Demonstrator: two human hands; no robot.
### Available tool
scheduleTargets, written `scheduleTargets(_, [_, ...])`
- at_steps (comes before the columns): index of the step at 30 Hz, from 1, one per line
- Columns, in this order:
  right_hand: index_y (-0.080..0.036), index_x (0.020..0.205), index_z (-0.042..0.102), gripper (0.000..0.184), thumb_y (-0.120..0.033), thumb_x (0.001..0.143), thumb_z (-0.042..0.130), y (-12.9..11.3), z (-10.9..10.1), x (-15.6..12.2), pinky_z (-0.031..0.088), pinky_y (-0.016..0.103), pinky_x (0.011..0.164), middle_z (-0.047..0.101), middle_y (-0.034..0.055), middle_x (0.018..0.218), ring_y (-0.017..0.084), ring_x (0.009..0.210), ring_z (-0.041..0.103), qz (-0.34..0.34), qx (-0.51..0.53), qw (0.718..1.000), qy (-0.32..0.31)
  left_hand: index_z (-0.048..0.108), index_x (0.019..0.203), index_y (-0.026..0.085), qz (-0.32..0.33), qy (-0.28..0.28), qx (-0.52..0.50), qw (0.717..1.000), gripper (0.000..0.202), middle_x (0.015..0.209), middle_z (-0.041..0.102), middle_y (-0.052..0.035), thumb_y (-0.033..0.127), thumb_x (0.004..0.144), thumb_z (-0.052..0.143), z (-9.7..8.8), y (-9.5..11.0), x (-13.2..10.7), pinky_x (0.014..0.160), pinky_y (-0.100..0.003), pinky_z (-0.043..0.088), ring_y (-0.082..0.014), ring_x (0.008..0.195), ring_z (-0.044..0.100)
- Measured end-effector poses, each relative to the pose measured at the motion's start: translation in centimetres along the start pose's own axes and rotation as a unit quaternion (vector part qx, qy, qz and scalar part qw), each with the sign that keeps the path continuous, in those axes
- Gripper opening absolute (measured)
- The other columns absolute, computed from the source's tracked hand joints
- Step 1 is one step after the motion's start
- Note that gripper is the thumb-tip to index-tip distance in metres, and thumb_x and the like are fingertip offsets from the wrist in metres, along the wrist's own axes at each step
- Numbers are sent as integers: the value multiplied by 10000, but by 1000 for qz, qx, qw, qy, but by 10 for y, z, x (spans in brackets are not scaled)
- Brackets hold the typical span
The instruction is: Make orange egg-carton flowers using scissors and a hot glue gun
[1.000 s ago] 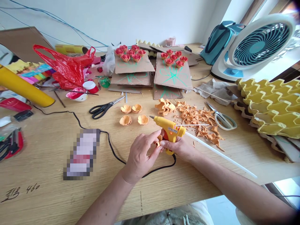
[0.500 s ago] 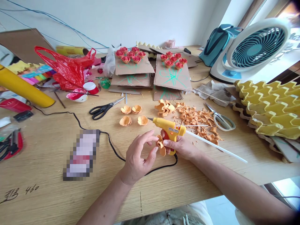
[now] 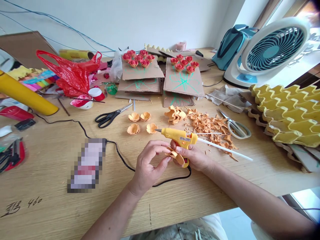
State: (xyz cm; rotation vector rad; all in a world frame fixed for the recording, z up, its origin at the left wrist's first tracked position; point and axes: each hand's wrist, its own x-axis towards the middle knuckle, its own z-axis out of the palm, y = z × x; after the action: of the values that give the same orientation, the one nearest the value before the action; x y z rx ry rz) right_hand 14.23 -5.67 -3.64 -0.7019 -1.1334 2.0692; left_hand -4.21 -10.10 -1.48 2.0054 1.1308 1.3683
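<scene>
My right hand [image 3: 194, 156] grips a yellow hot glue gun [image 3: 178, 136] by its handle, nozzle pointing left, a white glue stick [image 3: 225, 150] jutting from its back. My left hand [image 3: 150, 163] pinches a small orange paper petal piece [image 3: 172, 154] just below the gun, and my right fingertips touch it too. Several finished orange paper flowers [image 3: 140, 121] lie on the wooden table [image 3: 50, 186] just beyond my hands.
Black scissors [image 3: 110, 116] lie left of the flowers. Orange scraps [image 3: 210, 126] and grey-handled scissors [image 3: 236, 128] lie to the right. Cardboard sheets with red flowers [image 3: 183, 78] stand behind. Yellow egg trays [image 3: 287, 113], a fan [image 3: 272, 50], a red bag [image 3: 70, 71] and the gun's black cord [image 3: 82, 128] surround.
The glue gun has tipped to a flatter angle and shifted slightly left. The orange piece has turned in my fingers and now lies flat below the gun.
</scene>
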Motion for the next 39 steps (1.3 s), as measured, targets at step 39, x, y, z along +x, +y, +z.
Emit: scheduleTargets(39, [-220,789,502,361,-496,1019,469,-5,-2,-15,414,325,641,523,18,754,172,689,516,-234,-468,852,-4,674,1043,173,-247,138,-124,951,159,898,696,-40,267,922,629,-5,-14,3,612,-231,648,-135,771,671])
